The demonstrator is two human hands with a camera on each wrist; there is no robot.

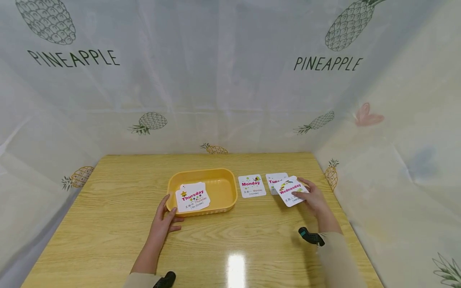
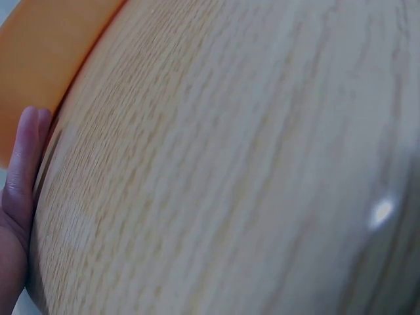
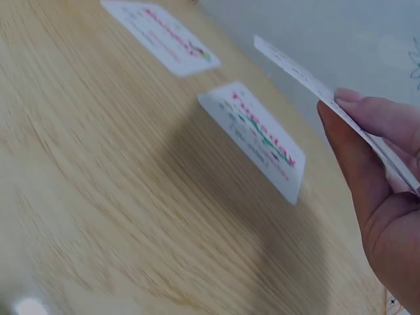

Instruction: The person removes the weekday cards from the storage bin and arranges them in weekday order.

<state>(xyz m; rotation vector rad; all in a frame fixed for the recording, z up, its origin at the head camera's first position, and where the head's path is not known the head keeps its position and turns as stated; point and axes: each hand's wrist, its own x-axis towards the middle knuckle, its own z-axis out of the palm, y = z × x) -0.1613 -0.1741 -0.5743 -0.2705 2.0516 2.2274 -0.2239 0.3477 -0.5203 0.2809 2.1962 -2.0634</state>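
Note:
My right hand (image 1: 312, 197) pinches a white "Wednesday" card (image 1: 291, 190) just above the table, partly over the "Tuesday" card (image 1: 275, 179). In the right wrist view the Wednesday card (image 3: 308, 82) shows edge-on over my thumb (image 3: 357, 151), with the Tuesday card (image 3: 259, 139) flat below it. A "Monday" card (image 1: 251, 185) lies left of Tuesday. My left hand (image 1: 163, 221) rests open on the table, fingers against the front left corner of a yellow tray (image 1: 223, 188). A "Thursday" card (image 1: 192, 197) leans on top of other cards in the tray.
The wooden table (image 1: 223, 248) is walled on three sides by a white pineapple-print curtain (image 1: 230, 80). The Monday card (image 3: 161, 36) appears far off in the right wrist view. The left wrist view shows bare table (image 2: 249, 170) and the tray's orange edge (image 2: 46, 59).

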